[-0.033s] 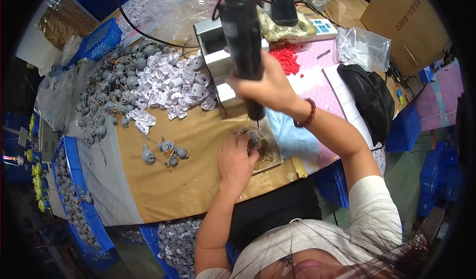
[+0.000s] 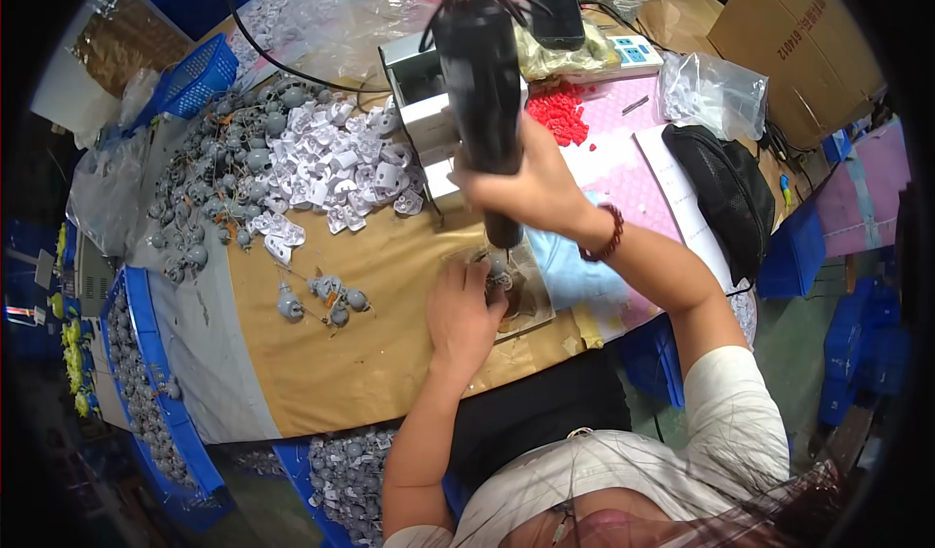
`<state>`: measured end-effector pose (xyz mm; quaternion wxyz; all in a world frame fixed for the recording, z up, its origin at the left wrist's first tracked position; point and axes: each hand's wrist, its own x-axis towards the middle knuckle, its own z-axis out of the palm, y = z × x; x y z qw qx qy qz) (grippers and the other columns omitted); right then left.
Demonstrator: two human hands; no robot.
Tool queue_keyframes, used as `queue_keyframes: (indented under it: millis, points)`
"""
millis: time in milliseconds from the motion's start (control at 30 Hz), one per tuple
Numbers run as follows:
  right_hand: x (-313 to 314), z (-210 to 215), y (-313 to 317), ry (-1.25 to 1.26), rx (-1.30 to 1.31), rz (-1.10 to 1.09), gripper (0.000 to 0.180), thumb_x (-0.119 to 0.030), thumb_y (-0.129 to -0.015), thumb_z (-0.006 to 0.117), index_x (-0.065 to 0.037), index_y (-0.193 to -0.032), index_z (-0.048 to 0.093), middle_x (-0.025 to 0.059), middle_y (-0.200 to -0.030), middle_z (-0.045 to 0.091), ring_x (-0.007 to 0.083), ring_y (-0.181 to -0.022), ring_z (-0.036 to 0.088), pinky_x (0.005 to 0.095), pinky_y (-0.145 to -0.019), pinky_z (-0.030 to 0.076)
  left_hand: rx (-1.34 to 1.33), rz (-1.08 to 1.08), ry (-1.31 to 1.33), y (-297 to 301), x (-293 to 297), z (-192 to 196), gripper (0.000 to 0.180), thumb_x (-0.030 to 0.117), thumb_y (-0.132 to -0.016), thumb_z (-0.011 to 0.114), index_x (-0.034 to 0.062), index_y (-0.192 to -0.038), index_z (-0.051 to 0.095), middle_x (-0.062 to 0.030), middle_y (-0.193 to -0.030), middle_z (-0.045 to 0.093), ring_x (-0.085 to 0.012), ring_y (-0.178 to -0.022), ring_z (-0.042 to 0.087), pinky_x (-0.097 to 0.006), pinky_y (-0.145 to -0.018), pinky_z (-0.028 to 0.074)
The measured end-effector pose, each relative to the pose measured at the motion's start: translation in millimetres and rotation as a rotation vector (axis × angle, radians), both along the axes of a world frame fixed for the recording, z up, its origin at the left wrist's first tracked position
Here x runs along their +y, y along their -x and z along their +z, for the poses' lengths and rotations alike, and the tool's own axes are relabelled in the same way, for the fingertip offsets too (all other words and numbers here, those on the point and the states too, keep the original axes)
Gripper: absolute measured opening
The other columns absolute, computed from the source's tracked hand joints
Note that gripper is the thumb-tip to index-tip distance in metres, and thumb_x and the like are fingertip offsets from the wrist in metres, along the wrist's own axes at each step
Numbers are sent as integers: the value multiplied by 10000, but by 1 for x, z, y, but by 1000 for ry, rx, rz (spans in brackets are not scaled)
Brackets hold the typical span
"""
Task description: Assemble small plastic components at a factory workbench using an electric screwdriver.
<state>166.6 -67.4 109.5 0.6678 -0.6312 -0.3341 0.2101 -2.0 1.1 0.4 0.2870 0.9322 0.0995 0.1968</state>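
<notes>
My right hand [image 2: 534,186] is wrapped round a black electric screwdriver [image 2: 479,85], which hangs upright with its tip pointing down. Right below the tip is a small grey part [image 2: 501,267] on a flat square holder [image 2: 536,300]. The fingers of my left hand [image 2: 462,316] close on this grey part from the left and partly hide it. Whether the bit touches the part cannot be made out. Left of that hand lie a few loose grey round assemblies with wires [image 2: 336,300].
Piles of grey wired assemblies [image 2: 209,173] and white plastic pieces [image 2: 331,163] cover the back left. Behind the holder stands a white metal box [image 2: 429,114]. Small red pieces [image 2: 557,112], a black pouch [image 2: 721,192] and a blue cloth [image 2: 575,265] lie to the right.
The screwdriver in my right hand has come down slightly toward the grey part. My left hand has stayed almost in place.
</notes>
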Motion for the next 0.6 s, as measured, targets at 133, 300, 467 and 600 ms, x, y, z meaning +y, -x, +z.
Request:
queue_keyframes:
  millis: [133,300,467,600]
  points:
    - [-15,-11,26,-69,-166,-11,608,24,-799,744,12,-1363,517,8,-941,648,72,-846,594,265,-776,499,29,-9,-3,-2,1,-4,370,126,-753,753,27,-1086,624,-178,-1053,602,-384,-991,592,-484,-807,495]
    - [-15,-23,37,-188,-172,2,578,-11,-797,782,20,-1320,539,30,-959,658,94,-872,612,281,-788,512,44,25,15,-3,-2,1,355,111,-753,738,34,-1069,597,-160,-1083,607,-375,-1047,583,-490,-827,488]
    - [-21,-24,37,-80,-196,58,715,-78,-781,798,31,-1397,450,91,-1059,672,118,-946,607,301,-848,510,72,18,35,-2,0,2,397,107,-759,730,53,-1126,592,-131,-1037,595,-360,-1002,583,-497,-802,482]
    - [-21,-27,38,-83,-261,55,739,-111,-774,808,35,-1400,444,129,-1061,680,154,-940,622,316,-858,512,68,27,33,-1,0,0,431,121,-746,746,56,-1147,604,-131,-1029,606,-362,-978,596,-491,-790,491]
